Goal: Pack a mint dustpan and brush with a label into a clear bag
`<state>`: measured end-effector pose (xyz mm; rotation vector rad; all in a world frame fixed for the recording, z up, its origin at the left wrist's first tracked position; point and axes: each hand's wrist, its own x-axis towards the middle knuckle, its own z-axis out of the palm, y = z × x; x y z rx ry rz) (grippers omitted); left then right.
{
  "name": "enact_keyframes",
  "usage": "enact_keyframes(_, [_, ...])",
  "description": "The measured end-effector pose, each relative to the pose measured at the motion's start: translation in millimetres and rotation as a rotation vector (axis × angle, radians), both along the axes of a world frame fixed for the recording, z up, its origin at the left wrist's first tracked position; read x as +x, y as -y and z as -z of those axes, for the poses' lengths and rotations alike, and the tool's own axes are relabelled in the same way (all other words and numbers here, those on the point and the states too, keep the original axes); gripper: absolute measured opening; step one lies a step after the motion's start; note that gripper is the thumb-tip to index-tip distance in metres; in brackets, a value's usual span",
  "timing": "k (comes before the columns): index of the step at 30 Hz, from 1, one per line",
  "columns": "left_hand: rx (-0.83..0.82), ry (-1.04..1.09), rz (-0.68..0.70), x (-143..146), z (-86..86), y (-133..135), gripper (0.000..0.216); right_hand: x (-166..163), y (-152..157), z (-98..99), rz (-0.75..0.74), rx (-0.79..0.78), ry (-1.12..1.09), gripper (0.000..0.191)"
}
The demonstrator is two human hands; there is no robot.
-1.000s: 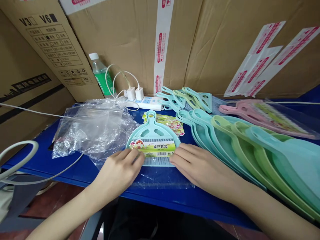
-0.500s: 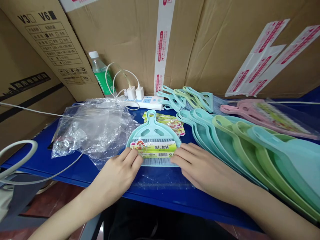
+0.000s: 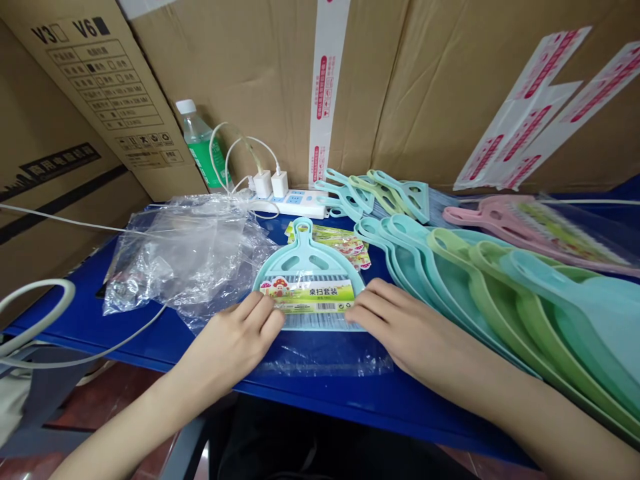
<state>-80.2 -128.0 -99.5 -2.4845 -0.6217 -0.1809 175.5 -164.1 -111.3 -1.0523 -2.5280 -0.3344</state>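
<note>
In front of me on the blue table lies a light-blue dustpan [image 3: 306, 265] with a grey-bristled brush [image 3: 315, 322] nested in it, handle pointing away. A clear plastic bag [image 3: 325, 359] encloses them, its loose end toward me. Across the brush sits a printed label card [image 3: 306, 296] with a mushroom picture. My left hand [image 3: 246, 335] has its fingers closed at the left edge of the bagged dustpan. At the right edge, the curled fingers of my right hand [image 3: 393, 323] grip it too. Both thumbs are mostly hidden.
Clear plastic bags [image 3: 185, 250] are heaped left. More label cards [image 3: 357, 248] lie behind the dustpan. Blue and green dustpans [image 3: 480, 293] overlap on the right, with brushes [image 3: 395, 193] and a bagged pink set [image 3: 505, 220] behind. A power strip [image 3: 300, 205] and bottle [image 3: 203, 150] stand by cardboard boxes [image 3: 260, 73].
My hands keep their hold at both sides of the bagged dustpan, with only a slight shift of the right fingers. The view has moved a little.
</note>
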Motion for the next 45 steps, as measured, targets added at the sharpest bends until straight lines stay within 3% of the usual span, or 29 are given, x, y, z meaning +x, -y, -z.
enact_keyframes(3, [0.14,0.032,-0.055,-0.6,-0.8,6.8,0.033,-0.7,0.7,1.8,0.019,0.002,0.012,0.034])
enact_keyframes(6, [0.169,0.091,-0.013,-5.7,0.1,10.0,0.035,-1.7,0.0,4.6,0.005,0.009,0.013,0.029])
enact_keyframes(12, [-0.098,0.26,0.125,-23.3,6.9,-0.1,0.035,-1.9,-0.9,3.3,-0.025,0.005,-0.026,0.035])
enact_keyframes(16, [-0.264,0.268,0.1,-28.3,4.9,-3.7,0.031,-1.0,0.2,3.3,-0.022,-0.042,-0.036,0.035])
enact_keyframes(22, [-0.256,0.21,-0.012,-28.2,3.5,-0.9,0.029,-3.5,-0.9,5.3,-0.017,-0.034,-0.039,0.034])
enact_keyframes(29, [-0.416,0.286,0.015,-38.2,4.6,2.9,0.022,-4.9,1.5,1.2,-0.033,-0.104,-0.088,0.029])
enact_keyframes(34, [-0.391,0.364,0.01,-39.8,6.7,6.0,0.025,-6.7,-0.2,1.6,-0.059,-0.143,-0.064,0.032])
enact_keyframes(45, [-0.463,0.268,0.03,-24.6,0.7,-2.2,0.035,-17.2,-3.6,4.0,-0.026,-0.178,0.043,0.035])
